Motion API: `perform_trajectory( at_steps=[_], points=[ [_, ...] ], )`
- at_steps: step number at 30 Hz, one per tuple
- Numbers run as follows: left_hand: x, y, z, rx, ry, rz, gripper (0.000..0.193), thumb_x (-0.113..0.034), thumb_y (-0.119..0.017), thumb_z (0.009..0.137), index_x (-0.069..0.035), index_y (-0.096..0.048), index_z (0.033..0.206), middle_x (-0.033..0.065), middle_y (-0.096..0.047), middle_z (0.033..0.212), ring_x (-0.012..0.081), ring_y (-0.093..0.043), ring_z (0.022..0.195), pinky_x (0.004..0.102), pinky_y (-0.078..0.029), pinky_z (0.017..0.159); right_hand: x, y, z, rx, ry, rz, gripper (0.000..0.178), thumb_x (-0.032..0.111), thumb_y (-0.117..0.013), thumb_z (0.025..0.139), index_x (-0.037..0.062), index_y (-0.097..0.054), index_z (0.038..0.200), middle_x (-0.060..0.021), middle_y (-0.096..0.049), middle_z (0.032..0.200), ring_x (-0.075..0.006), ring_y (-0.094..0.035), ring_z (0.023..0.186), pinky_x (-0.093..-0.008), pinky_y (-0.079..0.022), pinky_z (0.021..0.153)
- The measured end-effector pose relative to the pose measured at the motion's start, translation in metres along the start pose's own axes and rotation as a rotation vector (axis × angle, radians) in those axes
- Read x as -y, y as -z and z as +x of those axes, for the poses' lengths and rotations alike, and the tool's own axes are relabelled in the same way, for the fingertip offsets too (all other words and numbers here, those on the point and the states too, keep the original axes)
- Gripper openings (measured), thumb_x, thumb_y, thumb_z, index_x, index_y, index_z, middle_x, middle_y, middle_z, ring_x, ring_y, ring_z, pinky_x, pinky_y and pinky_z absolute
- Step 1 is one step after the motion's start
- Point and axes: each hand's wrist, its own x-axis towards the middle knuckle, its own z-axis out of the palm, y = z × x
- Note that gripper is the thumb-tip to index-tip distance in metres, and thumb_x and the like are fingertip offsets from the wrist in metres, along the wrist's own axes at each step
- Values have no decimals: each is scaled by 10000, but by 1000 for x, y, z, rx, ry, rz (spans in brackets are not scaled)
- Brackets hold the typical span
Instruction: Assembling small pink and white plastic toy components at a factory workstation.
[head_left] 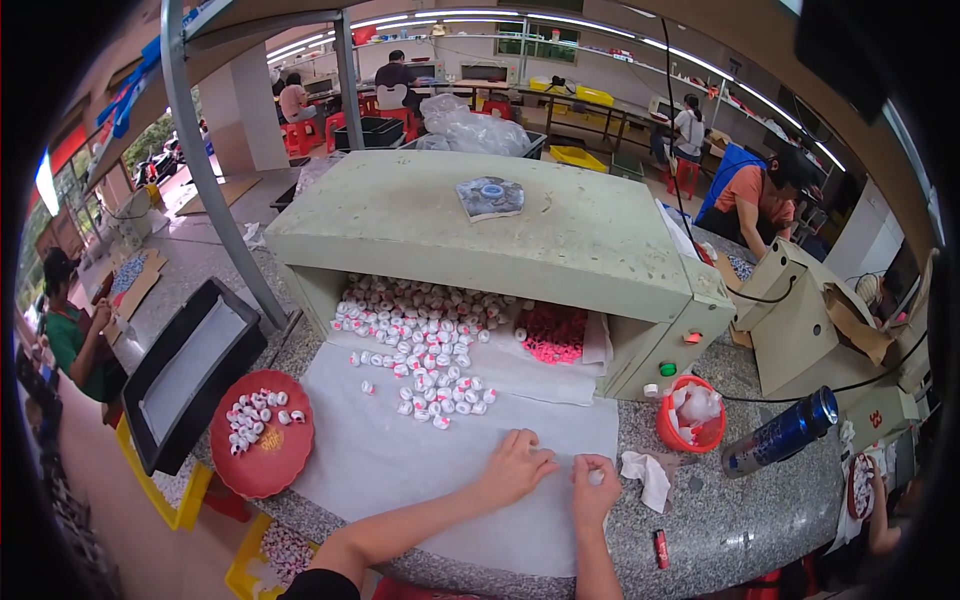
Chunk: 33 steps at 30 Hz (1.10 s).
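Over a white sheet [470,520] on the speckled counter, my two hands are close together but apart. My right hand [594,496] has its fingers curled round a small white piece [596,477], mostly hidden by them. Thumb and fingers of my left hand [516,468] are drawn together at its right side; whatever may be between them is too small to make out. Beyond them lies a heap of small round white pieces with pink-red marks [440,385], running back under a grey-green metal housing [400,205]. Small bright pink-red parts [553,332] are piled at its right.
A red scalloped plate [285,470] holding several white pieces stands left, beside a black tray [160,440]. To the right are a red basket [708,440], a blue bottle [785,430], a crumpled tissue [648,480] and a small red tube [661,549]. Other people work at surrounding tables.
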Motion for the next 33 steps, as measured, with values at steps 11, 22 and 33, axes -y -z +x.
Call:
perform_trajectory(
  at_steps=[11,22,33],
  points=[
    [93,54,16,-60,-197,355,311,-254,-586,780,-107,-579,1054,100,-492,1121,259,-453,1060,471,-349,863,-2,-3,-3,-29,228,-186,89,86,-653,743,18,-596,738,-25,-577,624,-83,-529,572,-238,-428,550],
    [56,76,-23,-27,0,159,156,-158,-571,817,-90,-628,946,58,-600,954,223,-568,932,432,-389,869,27,2,-10,98,145,-160,270,28,-649,726,18,-518,962,-30,-557,719,-104,-536,677,-231,-432,671],
    [-35,124,-34,-59,776,-1806,354,-59,-540,839,26,-478,1177,163,-583,1050,235,-607,903,262,-491,806,131,9,-50,390,-225,449,385,-48,-614,682,11,-465,1032,-85,-533,848,-141,-536,740,-252,-435,691]
  ],
)
